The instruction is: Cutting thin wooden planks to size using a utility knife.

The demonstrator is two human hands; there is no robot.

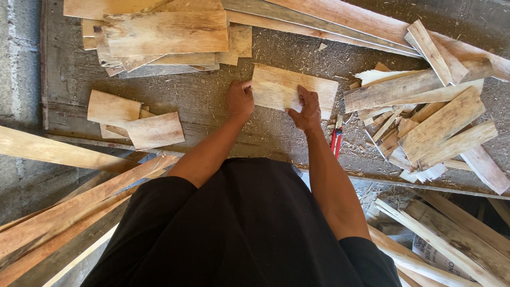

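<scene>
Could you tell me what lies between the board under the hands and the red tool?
In the head view, only the right hand and sawdust-strewn bench separate the board from the red tool.
</scene>
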